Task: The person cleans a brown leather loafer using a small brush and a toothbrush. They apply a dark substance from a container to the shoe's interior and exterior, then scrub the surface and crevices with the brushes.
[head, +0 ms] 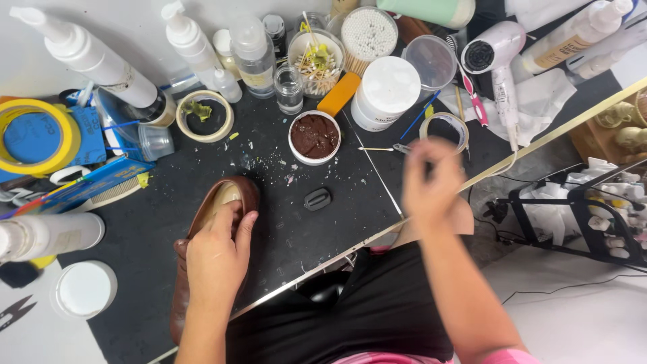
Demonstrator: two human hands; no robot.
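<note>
My left hand point(217, 255) rests on a brown leather shoe point(237, 191) lying on the black table mat point(283, 229), fingers reaching into its tan opening. My right hand point(431, 183) hangs blurred above the mat's right edge, fingers pinched together; whether it holds something thin I cannot tell. An open white jar of dark brown paste point(314, 137) stands just beyond the shoe. A cotton swab point(376, 149) lies on the mat between the jar and my right hand.
Pump bottles point(192, 42), tape rolls point(205, 116), a tub of cotton swabs point(368, 34), a white lidded tub point(385, 92) and a white hair dryer point(497, 64) crowd the far side. A small black clip point(317, 199) lies mid-mat. A wire rack point(593, 209) stands right.
</note>
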